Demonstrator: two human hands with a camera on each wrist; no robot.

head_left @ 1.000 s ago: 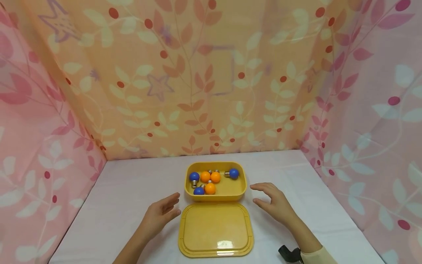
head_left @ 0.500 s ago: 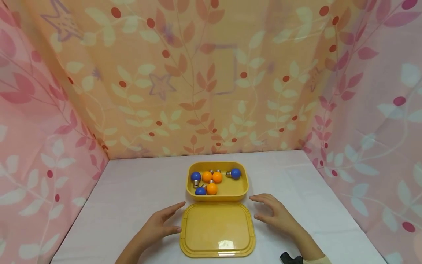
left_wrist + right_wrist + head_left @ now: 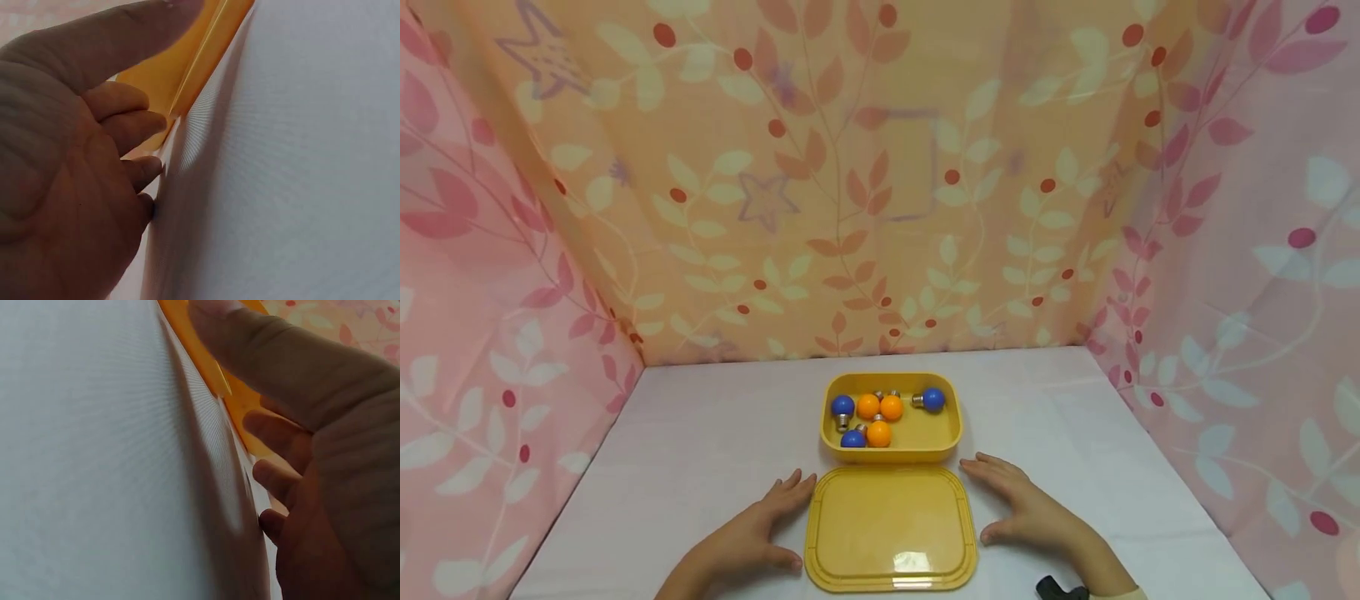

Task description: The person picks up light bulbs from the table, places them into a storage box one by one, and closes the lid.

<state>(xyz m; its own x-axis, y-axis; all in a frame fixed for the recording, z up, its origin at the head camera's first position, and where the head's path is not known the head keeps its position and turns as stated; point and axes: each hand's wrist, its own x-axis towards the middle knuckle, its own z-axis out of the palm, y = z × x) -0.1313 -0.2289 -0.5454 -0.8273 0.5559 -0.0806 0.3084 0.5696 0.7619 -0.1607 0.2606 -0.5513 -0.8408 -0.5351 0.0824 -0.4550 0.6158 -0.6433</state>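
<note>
A yellow lid (image 3: 891, 521) lies flat on the white cloth, directly in front of a shallow yellow box (image 3: 891, 456). Inside the box are several small bulbs with metal screw bases, some orange (image 3: 880, 433) and some blue (image 3: 933, 400). My left hand (image 3: 748, 529) is at the lid's left edge, thumb and fingers spread apart. On the opposite side, my right hand (image 3: 1033, 512) is spread in the same way close to the right edge. Neither hand grips anything. Both wrist views show yellow plastic beyond the thumbs; whether any fingertip touches the lid I cannot tell.
The white-covered table (image 3: 715, 417) carries the box and lid near its middle. Patterned cloth walls (image 3: 850, 208) enclose it at the back and both sides. A black object (image 3: 1060, 588) is by the right wrist at the bottom of the head view.
Both hands have come down from beside the box toward me, to the sides of the lid. Their fingers have spread wider. Box, bulbs and lid stay in place.
</note>
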